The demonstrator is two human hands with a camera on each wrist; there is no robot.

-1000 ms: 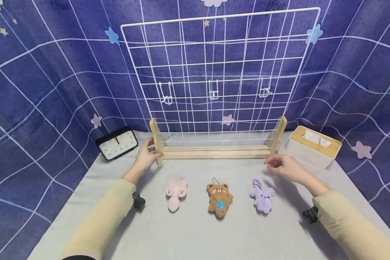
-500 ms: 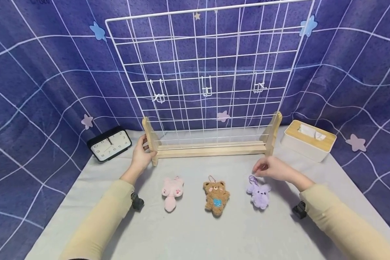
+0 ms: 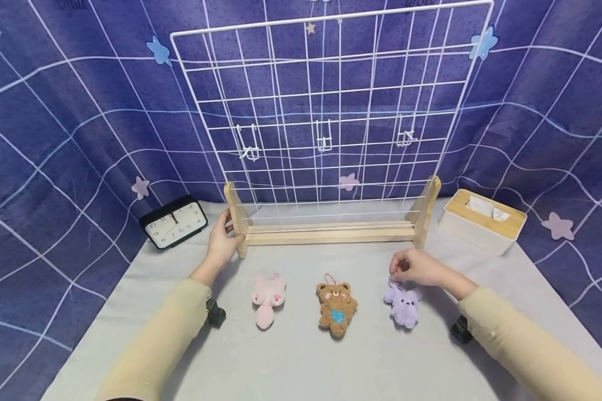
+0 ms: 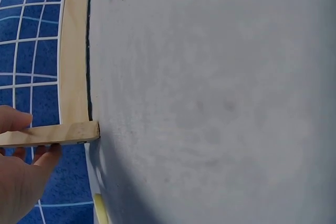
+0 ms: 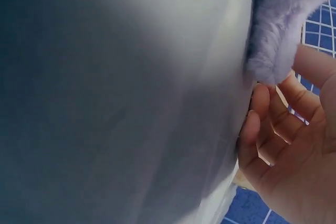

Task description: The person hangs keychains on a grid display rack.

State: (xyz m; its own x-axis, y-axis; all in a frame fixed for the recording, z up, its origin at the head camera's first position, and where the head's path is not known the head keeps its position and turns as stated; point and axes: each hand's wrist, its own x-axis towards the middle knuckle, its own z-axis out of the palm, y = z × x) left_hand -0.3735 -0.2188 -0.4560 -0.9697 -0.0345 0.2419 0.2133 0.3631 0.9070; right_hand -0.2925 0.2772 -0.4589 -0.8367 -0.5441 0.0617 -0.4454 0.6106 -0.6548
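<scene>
My left hand (image 3: 222, 243) grips the left wooden foot (image 3: 238, 220) of a white wire grid rack (image 3: 338, 89), thumb on one side and fingers on the other; the left wrist view shows this too. At the right, my right hand (image 3: 418, 267) pinches the cord loop of a purple plush charm (image 3: 405, 307), which lies on the table. In the right wrist view the curled fingers (image 5: 281, 124) are right beside its fur (image 5: 283, 24). A brown bear plush charm (image 3: 337, 309) lies in the middle. Left of it is a pink plush charm (image 3: 268, 301) with its paw prints up.
Three white wire hooks hang on the grid, the middle hook (image 3: 324, 137) among them. A black-framed clock (image 3: 174, 221) stands at the back left. At the back right is a tissue box (image 3: 481, 221) with a wooden lid. A blue patterned curtain (image 3: 80, 139) surrounds the table.
My right hand has moved left and down from beside the rack's right foot to the purple charm's loop. My left hand stays on the left foot. The head view has shifted slightly.
</scene>
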